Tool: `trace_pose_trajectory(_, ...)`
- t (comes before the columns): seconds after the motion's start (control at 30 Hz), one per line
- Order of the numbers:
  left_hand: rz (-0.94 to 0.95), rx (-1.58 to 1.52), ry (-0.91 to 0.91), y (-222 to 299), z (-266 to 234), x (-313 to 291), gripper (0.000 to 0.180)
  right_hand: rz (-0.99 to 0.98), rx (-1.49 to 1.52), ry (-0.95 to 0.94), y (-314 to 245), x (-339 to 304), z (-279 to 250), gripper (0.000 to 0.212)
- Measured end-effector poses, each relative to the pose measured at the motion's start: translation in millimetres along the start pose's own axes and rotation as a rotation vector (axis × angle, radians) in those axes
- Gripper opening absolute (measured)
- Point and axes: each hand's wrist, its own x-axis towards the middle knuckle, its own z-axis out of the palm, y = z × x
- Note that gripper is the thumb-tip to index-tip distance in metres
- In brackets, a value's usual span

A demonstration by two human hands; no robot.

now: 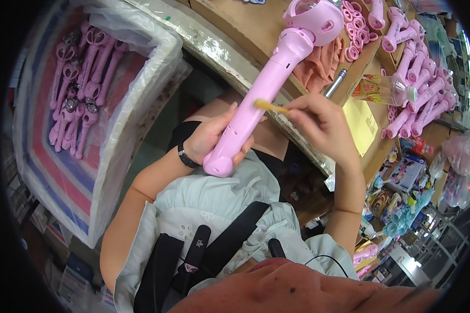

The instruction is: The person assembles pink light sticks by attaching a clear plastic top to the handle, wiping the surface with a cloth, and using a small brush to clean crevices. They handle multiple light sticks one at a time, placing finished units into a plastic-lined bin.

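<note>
Left of the brown, cardboard-covered surface (224, 21), a red-and-blue striped bag (49, 164) lined with clear plastic holds slim pink plastic wands (84, 136); they overlap loosely, so anything dropped there could scuff them. Your left hand (209, 138) has its fingers wrapped around the lower end of a large pink plastic wand (253, 115), which slants from above your lap toward the surface, round head farthest away. That head could lever it loose if your fingers slacken. A thin tan stick with a rounded tip (269, 106) is pinched in the fingers of your right hand (321, 125); whether its tip touches the shaft is hard to tell. Too much pressure could twist the wand or mark it. Farther right, a crumpled orange-brown cloth (316, 72), a yellow paper sheet (359, 125) and a clear plastic bottle (376, 89) sit near piled pink plastic handles (428, 96); a wide right-arm swing could catch the bottle and set handles rolling.
</note>
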Motion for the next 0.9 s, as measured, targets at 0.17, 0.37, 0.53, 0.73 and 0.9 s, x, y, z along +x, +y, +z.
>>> trace_pose_trajectory(0.17, 0.003, 0.008, -0.012, -1.2, -2.5, 0.7, 0.058, -0.11, -0.176, -0.137, -8.5, 3.5, -4.7, 0.008)
trace_pose_trajectory(0.37, -0.004, -0.008, 0.005, -2.3, -4.5, 1.9, 0.061, -0.242, -0.214, -0.238, -6.3, 6.7, -4.4, 0.007)
trace_pose_trajectory(0.53, -0.004, 0.009, 0.015, -2.7, -3.9, 1.6, 0.062, -0.213, -0.291, -0.104, -2.3, 4.9, -2.8, 0.009)
trace_pose_trajectory(0.73, 0.004, 0.001, 0.002, -2.1, -2.0, 1.6, 0.062, -0.201, -0.311, -0.067, -6.8, 5.2, -4.1, 0.007)
trace_pose_trajectory(0.9, -0.008, -0.009, 0.025, -1.6, 0.4, 0.6, 0.062, -0.047, -0.287, 0.17, -10.3, 7.3, -5.6, 0.006)
